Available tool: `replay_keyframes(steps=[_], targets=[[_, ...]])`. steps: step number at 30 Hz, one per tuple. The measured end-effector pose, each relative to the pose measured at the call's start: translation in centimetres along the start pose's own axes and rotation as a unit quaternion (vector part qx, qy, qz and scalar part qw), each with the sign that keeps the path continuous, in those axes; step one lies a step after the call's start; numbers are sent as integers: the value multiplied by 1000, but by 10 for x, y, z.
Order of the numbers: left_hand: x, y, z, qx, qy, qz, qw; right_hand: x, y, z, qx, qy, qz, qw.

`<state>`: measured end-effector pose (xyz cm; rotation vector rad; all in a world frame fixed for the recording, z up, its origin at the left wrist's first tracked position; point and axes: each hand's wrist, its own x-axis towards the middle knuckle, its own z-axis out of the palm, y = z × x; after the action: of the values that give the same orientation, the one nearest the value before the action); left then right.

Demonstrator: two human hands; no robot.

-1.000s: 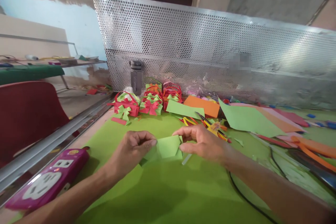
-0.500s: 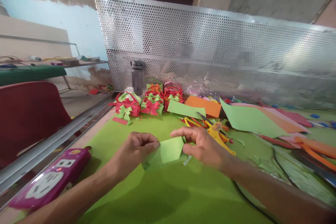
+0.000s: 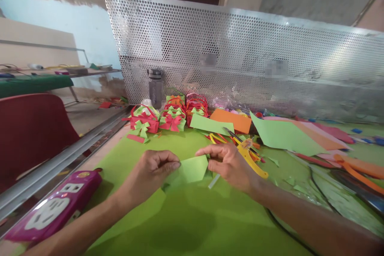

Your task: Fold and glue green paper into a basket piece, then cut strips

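Between my two hands is a folded piece of light green paper point(image 3: 193, 169), held just above the green tabletop. My left hand point(image 3: 160, 168) pinches its left end between thumb and fingers. At the right end, my right hand point(image 3: 225, 164) has its thumb and fingers closed on the paper, with the index finger along the top edge. A small pale strip point(image 3: 214, 181) lies below my right fingers. Just beyond that hand rests a yellow glue gun point(image 3: 251, 160).
Small red and green paper bags with bows point(image 3: 172, 120) stand at the back beside a grey bottle point(image 3: 155, 88). Green sheets point(image 3: 285, 134) and orange paper point(image 3: 231, 120) lie to the right. A purple power strip point(image 3: 55, 206) sits at the left edge. A perforated metal panel point(image 3: 186, 40) closes the back.
My right index finger has come down onto the paper's upper edge. The paper is tilted slightly differently, and the pale strip shows more clearly. Both hands keep their hold.
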<state>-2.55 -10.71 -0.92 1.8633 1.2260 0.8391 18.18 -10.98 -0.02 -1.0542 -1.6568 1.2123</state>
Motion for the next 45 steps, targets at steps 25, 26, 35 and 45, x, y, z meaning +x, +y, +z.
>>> replay_keyframes(steps=[25,26,35,45], targets=[[5,-7,-4,81,-85,3,993,1,20,5,-153,-54,-52,985],[7,-11,-2,101,-93,7,991,0,22,7,-217,-61,-65,972],[-2,-14,15,247,-117,89,958,0,41,9,-452,-83,-78,885],[-6,-16,27,393,-150,125,899,0,42,10,-517,-103,-59,848]])
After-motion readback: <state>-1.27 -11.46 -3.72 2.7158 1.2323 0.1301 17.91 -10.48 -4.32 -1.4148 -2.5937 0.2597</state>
